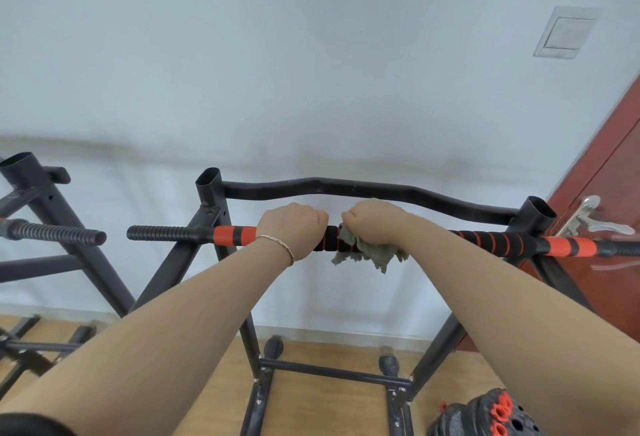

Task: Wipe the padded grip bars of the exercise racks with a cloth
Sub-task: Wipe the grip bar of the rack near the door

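A black exercise rack [207, 190] stands in front of me against a pale wall. Its near cross bar is a padded grip bar [491, 242] wrapped in black and orange. My left hand [292, 229] grips that bar near its middle, fingers curled over the top. Right beside it, my right hand [375, 224] holds a crumpled grey-green cloth [367, 252] wrapped round the bar, and loose cloth hangs below. A bracelet sits on my left wrist. A ribbed black handle [159, 233] sticks out at the bar's left end.
A second black rack [52, 214] with a ribbed handle stands at the left. A bent black upper bar [346, 188] runs behind my hands. At the right is a red-brown door with a metal lever handle [588, 219]. Black and orange weight plates [491, 415] lie on the wooden floor.
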